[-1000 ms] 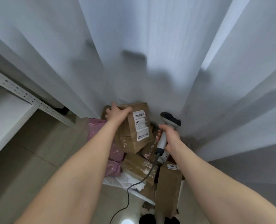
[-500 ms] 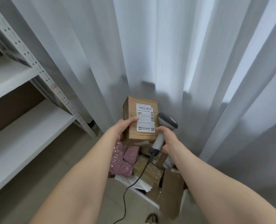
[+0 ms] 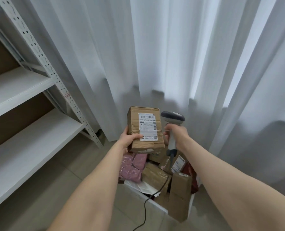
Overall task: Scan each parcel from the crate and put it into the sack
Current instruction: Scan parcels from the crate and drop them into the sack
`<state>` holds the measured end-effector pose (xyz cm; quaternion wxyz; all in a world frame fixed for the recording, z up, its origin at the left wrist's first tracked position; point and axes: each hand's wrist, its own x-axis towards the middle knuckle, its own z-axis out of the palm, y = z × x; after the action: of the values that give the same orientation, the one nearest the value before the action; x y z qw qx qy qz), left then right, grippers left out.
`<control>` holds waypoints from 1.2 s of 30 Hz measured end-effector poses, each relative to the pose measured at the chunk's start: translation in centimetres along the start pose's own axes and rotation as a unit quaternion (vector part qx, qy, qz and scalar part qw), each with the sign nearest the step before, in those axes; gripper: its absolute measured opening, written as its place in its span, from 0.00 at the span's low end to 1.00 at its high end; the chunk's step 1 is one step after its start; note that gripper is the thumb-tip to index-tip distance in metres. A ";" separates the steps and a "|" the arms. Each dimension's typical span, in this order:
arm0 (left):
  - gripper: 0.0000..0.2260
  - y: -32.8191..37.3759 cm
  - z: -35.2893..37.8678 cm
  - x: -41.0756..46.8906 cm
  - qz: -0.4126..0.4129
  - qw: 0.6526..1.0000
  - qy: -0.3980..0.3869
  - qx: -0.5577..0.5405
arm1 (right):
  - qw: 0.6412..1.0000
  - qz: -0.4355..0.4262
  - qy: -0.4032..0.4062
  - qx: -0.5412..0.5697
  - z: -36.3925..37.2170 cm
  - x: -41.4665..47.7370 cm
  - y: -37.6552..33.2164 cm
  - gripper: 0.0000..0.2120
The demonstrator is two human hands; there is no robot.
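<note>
We see a brown cardboard parcel (image 3: 145, 129), creased and taped, its white barcode label facing us, gripped upright by our left hand (image 3: 127, 140) above the crate (image 3: 156, 205). Our right hand (image 3: 176, 135) grips a grey scanner (image 3: 172, 130) beside it.

We saw a brown box (image 3: 145, 129) with a white label (image 3: 148, 127) striped in black bars. The scanner (image 3: 172, 129) was grey and white. Pink bags (image 3: 131, 167) lay below. The curtain (image 3: 138, 55) was white.
</note>
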<state>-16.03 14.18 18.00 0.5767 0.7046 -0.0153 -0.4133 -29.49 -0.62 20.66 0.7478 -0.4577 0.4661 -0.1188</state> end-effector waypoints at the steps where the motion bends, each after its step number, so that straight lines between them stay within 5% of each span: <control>1: 0.32 0.0 -0.2 -0.2 0.000 1.000 -0.008 0.007 | 1.000 0.003 -0.014 0.000 0.3 -0.5 -0.2 0.07; 36: 0.34 0.0 -2.5 -0.4 -0.026 0.999 -0.009 0.019 | 0.990 -0.007 -0.095 -0.106 2.4 -5.7 -2.6 0.05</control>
<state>-14.79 16.35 18.25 0.5523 0.7118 -0.0103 -0.4339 -29.97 2.81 26.42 0.7354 -0.5467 0.3992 -0.0302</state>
